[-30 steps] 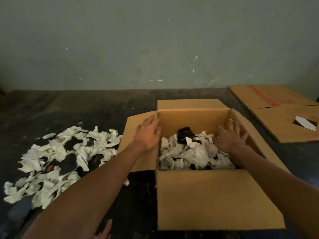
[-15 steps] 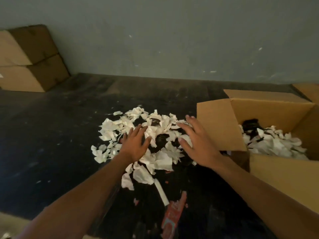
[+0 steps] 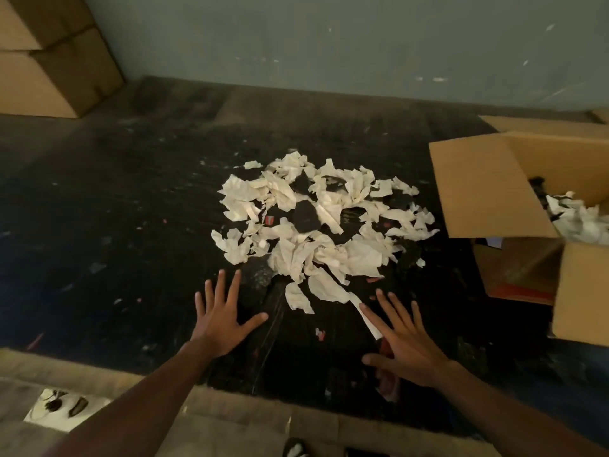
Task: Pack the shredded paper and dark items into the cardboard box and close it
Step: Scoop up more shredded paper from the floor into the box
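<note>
A loose heap of white shredded paper [image 3: 329, 255] lies on the dark table, with dark items [image 3: 305, 216] mixed into it. The open cardboard box [image 3: 487, 186] stands at the right edge of the view, its left flap raised, with paper and a dark item inside. My left hand [image 3: 222, 319] hovers flat, fingers spread, just below the heap's left side. My right hand [image 3: 407, 344] is spread too, below the heap's right side, over a long white strip [image 3: 364, 316]. Neither hand holds anything.
Stacked closed cardboard boxes [image 3: 49, 54] stand at the back left against the grey wall. The table's near edge [image 3: 230, 404] runs just under my wrists. A small red scrap [image 3: 319, 334] lies between my hands.
My hands left the box, passed over the heap and pulled back toward me to its near edge. The view swung left and down, so the box now sits at the right.
</note>
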`<state>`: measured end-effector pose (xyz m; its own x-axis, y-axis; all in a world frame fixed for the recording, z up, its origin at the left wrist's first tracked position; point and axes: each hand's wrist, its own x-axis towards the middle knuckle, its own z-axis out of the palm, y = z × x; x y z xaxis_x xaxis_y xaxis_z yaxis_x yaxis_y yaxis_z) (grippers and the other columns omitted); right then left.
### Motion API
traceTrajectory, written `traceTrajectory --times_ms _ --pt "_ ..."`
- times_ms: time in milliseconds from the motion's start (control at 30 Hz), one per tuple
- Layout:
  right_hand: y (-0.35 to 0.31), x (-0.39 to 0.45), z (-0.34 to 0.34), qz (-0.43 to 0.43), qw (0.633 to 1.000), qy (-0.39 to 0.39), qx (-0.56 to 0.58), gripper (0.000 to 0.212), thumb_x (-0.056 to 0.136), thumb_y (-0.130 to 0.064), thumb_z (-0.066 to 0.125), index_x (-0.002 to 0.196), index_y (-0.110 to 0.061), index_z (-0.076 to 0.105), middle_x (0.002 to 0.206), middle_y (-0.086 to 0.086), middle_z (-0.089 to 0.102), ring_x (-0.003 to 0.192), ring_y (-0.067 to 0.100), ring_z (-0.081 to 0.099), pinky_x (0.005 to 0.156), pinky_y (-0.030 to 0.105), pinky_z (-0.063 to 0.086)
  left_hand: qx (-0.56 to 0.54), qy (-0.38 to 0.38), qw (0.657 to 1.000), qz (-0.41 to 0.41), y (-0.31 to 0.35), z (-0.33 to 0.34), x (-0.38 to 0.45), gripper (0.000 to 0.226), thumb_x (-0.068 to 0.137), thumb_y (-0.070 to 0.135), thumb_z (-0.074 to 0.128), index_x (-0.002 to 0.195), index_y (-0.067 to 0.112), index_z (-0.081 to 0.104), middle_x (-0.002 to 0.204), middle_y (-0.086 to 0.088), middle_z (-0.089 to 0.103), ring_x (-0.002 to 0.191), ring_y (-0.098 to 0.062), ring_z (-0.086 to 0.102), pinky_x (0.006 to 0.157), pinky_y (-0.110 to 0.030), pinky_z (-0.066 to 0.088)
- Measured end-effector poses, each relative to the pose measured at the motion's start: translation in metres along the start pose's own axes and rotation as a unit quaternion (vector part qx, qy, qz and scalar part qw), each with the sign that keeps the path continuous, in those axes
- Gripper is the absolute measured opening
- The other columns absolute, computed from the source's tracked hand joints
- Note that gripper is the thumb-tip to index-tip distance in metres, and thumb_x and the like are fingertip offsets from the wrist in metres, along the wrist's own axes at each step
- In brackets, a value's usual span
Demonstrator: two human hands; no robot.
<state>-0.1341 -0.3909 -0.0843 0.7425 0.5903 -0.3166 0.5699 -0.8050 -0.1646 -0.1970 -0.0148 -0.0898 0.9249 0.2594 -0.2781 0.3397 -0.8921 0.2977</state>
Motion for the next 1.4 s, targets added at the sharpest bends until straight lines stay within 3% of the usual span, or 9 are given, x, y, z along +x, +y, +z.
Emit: traceTrajectory --times_ms 233,400,500,600,733,833,933,1233,1400 --pt "-0.031 0.080 -0.016 0.011 0.999 0.052 -0.009 0.085 0.082 -0.083 0.023 0.142 -0.048 -0.027 0.150 0.002 -0.043 0.138 0.025 -0.039 0.111 0.061 -0.016 0.017 0.021 0.999 0.022 0.014 0.001 0.031 0.117 0.063 0.098 0.029 0.143 0.039 -0.033 0.156 -0.006 -0.034 0.144 -0.037 -0.024 0.115 -0.057 -0.012" --pt "-0.048 0.146 -0.035 0.016 0.996 0.069 0.049 0.063 0.090 -0.067 0.010 0.140 -0.053 -0.025 0.153 -0.001 -0.039 0.142 0.026 -0.031 0.115 0.062 -0.002 0.020 0.000 0.999 0.029 0.030 -0.006 0.076 0.089 0.082 0.081 0.021 0.144 0.042 -0.030 0.157 0.000 -0.033 0.145 -0.036 -0.023 0.116 -0.058 -0.010" --pt "-0.058 0.165 -0.058 0.020 0.988 0.139 0.060 0.057 0.095 -0.062 0.013 0.147 -0.051 -0.006 0.163 -0.001 -0.007 0.147 0.031 0.005 0.111 0.058 0.022 -0.018 0.026 0.998 0.046 0.041 -0.026 0.093 0.079 0.088 0.070 0.027 0.153 0.039 -0.006 0.163 -0.005 0.004 0.148 -0.035 0.001 0.120 -0.052 0.008" --pt "-0.050 0.174 -0.084 0.064 0.950 0.294 0.082 0.052 0.096 -0.058 0.018 0.145 -0.044 0.026 0.151 -0.003 0.036 0.124 0.025 0.039 0.093 0.046 0.037 -0.022 0.118 0.991 0.062 0.036 -0.053 0.105 0.074 0.081 0.072 0.025 0.149 0.042 0.022 0.145 -0.006 0.032 0.136 -0.031 0.020 0.110 -0.052 0.026" --pt "0.010 0.209 -0.118 0.260 0.888 0.352 0.143 0.055 0.093 -0.059 0.023 0.143 -0.037 0.027 0.152 0.007 0.028 0.134 0.033 0.029 0.103 0.056 0.028 -0.043 0.131 0.990 -0.004 0.018 -0.076 0.149 0.084 0.074 0.086 0.021 0.149 0.048 0.013 0.159 -0.001 0.004 0.146 -0.037 -0.007 0.112 -0.065 0.004" --pt "0.062 0.225 -0.125 0.409 0.848 0.281 0.186 0.062 0.092 -0.064 0.020 0.148 -0.039 0.015 0.161 0.009 0.008 0.145 0.039 0.011 0.112 0.066 0.012 -0.097 0.111 0.984 -0.095 0.013 -0.082 0.186 0.100 0.063 0.096 0.012 0.150 0.049 -0.005 0.162 0.002 -0.019 0.145 -0.037 -0.022 0.112 -0.065 -0.006" --pt "0.091 0.232 -0.118 0.477 0.819 0.190 0.256 0.063 0.092 -0.067 0.019 0.150 -0.045 0.007 0.162 0.006 -0.004 0.147 0.037 -0.002 0.112 0.067 -0.001 -0.137 0.074 0.980 -0.126 0.017 -0.085 0.214 0.098 0.066 0.096 0.014 0.148 0.049 -0.012 0.163 -0.002 -0.016 0.146 -0.040 -0.016 0.113 -0.067 -0.005" --pt "0.044 0.240 -0.103 0.335 0.890 0.135 0.278 0.060 0.094 -0.062 0.023 0.143 -0.032 0.036 0.158 0.002 0.022 0.146 0.030 0.008 0.116 0.058 0.004 -0.115 -0.022 0.993 0.007 0.064 -0.069 0.210 0.085 0.076 0.087 0.012 0.151 0.047 0.012 0.161 -0.003 0.020 0.149 -0.028 0.009 0.117 -0.058 -0.002" --pt "0.005 0.226 -0.106 0.191 0.913 0.175 0.315 0.051 0.089 -0.065 0.019 0.091 -0.033 0.059 0.111 -0.004 0.063 0.113 0.022 0.055 0.102 0.048 0.038 -0.111 -0.042 0.990 0.071 0.077 -0.079 0.186 0.067 0.090 0.071 0.023 0.150 0.045 0.016 0.155 -0.003 0.034 0.142 -0.024 0.030 0.116 -0.049 0.025"
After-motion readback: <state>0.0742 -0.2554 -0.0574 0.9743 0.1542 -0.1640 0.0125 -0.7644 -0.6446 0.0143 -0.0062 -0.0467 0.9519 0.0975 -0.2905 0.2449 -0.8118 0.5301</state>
